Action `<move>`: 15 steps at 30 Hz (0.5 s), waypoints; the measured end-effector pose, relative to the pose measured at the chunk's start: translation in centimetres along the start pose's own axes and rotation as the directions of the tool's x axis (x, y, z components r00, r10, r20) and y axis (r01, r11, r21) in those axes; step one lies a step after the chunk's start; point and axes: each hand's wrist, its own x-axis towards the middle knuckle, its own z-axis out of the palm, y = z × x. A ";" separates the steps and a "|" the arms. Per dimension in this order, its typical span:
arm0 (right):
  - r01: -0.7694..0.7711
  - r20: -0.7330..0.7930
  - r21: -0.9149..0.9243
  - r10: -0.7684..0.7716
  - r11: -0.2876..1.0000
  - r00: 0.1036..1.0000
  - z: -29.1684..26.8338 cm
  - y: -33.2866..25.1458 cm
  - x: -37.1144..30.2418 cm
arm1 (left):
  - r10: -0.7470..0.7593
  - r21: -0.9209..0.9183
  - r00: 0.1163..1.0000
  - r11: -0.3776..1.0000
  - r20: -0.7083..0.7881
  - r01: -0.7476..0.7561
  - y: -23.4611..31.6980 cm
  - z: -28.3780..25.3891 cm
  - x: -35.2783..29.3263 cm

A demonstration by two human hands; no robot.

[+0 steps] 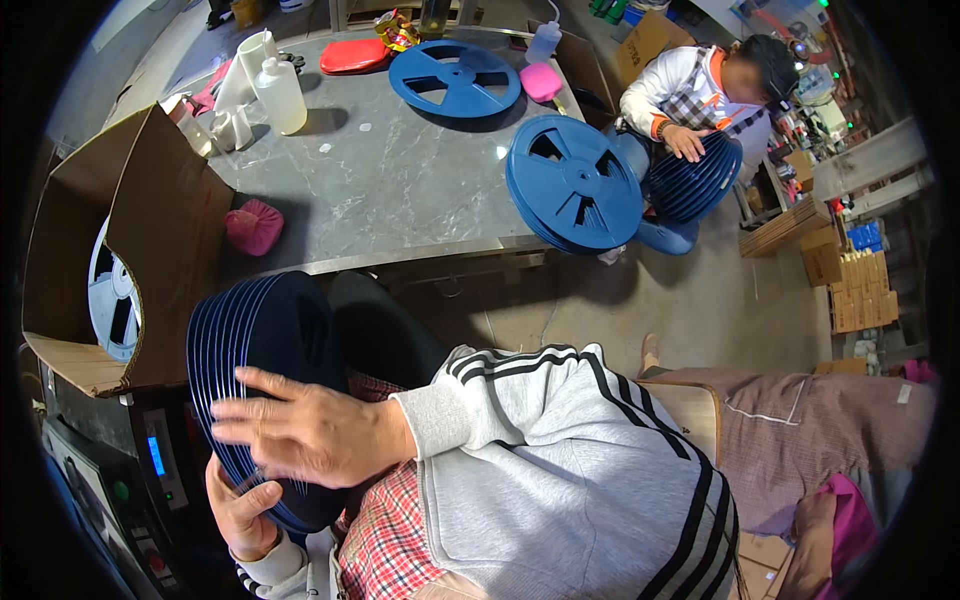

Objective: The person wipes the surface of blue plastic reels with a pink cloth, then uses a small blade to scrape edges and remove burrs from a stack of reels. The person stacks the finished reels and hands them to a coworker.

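A stack of dark blue plastic reels (285,320) stands on edge by my lap, its rims in close parallel rows. My left hand (245,510) grips the lower rims, thumb on the near side. Across the rims higher up lies my right hand (290,430), its fingers stretched and spread, slightly blurred. Whether anything thin is under those fingers, I cannot tell. More blue reels (580,185) lie stacked flat on the table's right corner, and a single blue reel (455,78) lies farther back.
An open cardboard box (165,200) holding a pale reel (115,290) stands at left, above a black device with a lit display (156,455). On the grey table (400,180) are a white bottle (281,97) and pink pouch (254,227). A co-worker (690,100) sits at right holding reels (700,180).
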 end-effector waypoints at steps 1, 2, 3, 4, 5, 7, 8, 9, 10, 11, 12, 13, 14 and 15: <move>-0.051 -0.072 0.000 0.051 0.999 0.996 -0.8 0.1 0.5 | -0.025 0.004 0.999 1.000 0.035 0.025 0.6 0.6 0.0; -0.104 -0.141 0.006 0.103 0.995 0.985 -1.7 0.5 0.9 | -0.050 0.007 0.996 0.999 0.068 0.050 1.1 1.5 0.2; -0.164 -0.200 0.039 0.168 0.986 0.965 -2.9 1.6 1.1 | -0.023 -0.048 0.999 0.999 0.032 0.024 1.4 2.2 0.2; -0.300 -0.247 0.040 0.300 0.953 0.921 -3.6 2.4 0.8 | -0.011 -0.013 1.000 1.000 0.027 0.011 1.5 2.1 0.2; -0.366 -0.264 0.002 0.354 0.931 0.897 -4.6 4.2 0.5 | -0.006 -0.014 0.999 1.000 0.033 0.007 1.6 2.0 0.1; -0.711 -0.251 0.126 0.715 0.692 0.652 -5.9 8.2 -1.8 | -0.006 0.004 1.000 1.000 0.000 0.006 1.3 1.0 -0.1; -0.753 -0.267 0.140 0.756 0.643 0.597 -6.0 11.8 -4.5 | 0.033 -0.027 0.998 0.999 -0.052 -0.034 1.4 1.8 -0.1; -0.753 -0.325 0.154 0.753 0.640 0.573 -6.3 15.4 -7.8 | 0.028 -0.033 0.999 0.999 -0.028 -0.029 1.4 1.7 0.5; -0.803 -0.356 0.028 0.756 0.595 0.549 -7.7 18.5 -11.6 | 0.022 -0.040 1.000 0.999 -0.003 -0.022 1.3 1.4 0.9; -0.844 -0.375 -0.084 0.767 0.530 0.520 -8.7 21.4 -14.9 | -0.008 -0.033 1.000 0.999 0.009 0.008 1.8 1.4 1.1; -0.867 -0.385 -0.194 0.777 0.460 0.498 -9.5 24.3 -17.9 | -0.028 -0.032 0.999 0.999 0.017 0.029 2.1 1.2 0.9; -0.844 -0.393 -0.273 0.747 0.461 0.535 -10.2 25.6 -18.6 | -0.002 -0.051 1.000 0.999 -0.008 0.001 1.7 0.4 0.6; -0.875 -0.420 -0.209 0.768 0.436 0.483 -10.4 26.4 -18.6 | -0.039 -0.110 0.999 0.993 -0.028 0.036 2.3 -0.1 0.2; -0.894 -0.413 -0.227 0.792 0.388 0.449 -11.0 27.2 -18.4 | -0.033 -0.127 0.999 0.991 -0.013 0.031 2.6 -0.5 0.0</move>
